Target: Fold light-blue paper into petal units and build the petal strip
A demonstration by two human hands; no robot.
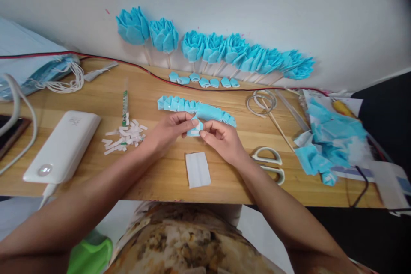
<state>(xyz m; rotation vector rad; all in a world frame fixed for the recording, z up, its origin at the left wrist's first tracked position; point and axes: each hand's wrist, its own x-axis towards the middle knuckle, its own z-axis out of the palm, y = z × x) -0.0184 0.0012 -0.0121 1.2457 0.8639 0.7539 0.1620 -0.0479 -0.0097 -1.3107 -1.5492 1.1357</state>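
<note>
Mottled brown-and-cream clothing (192,244) fills the near edge, and from either side of it the left forearm (105,188) and right forearm (276,199) reach over the surface (160,180) to one folded blue petal (197,126). It sits directly between the two hands, so neither is nearer; both touch it. The left hand (175,127) has its grip clamped on the petal's upper left part, thumb laid over the top, while the right hand (224,139) has its grip pinched together on the lower right edge. White on the petal's visible face, a small strip (195,129) seems to run side to side, roughly from one grip toward the other. Just beyond the petal stretches a row of folded petals (183,104), its long axis crossing left to right and slanting toward the wearer at the right end; whether the held petal touches it cannot be told. Nearer the wearer than the petal lies a white paper rectangle (198,170), apart from both hands. Left of the petal is a heap of white strips (128,137); right of it, scissors (268,163).
</note>
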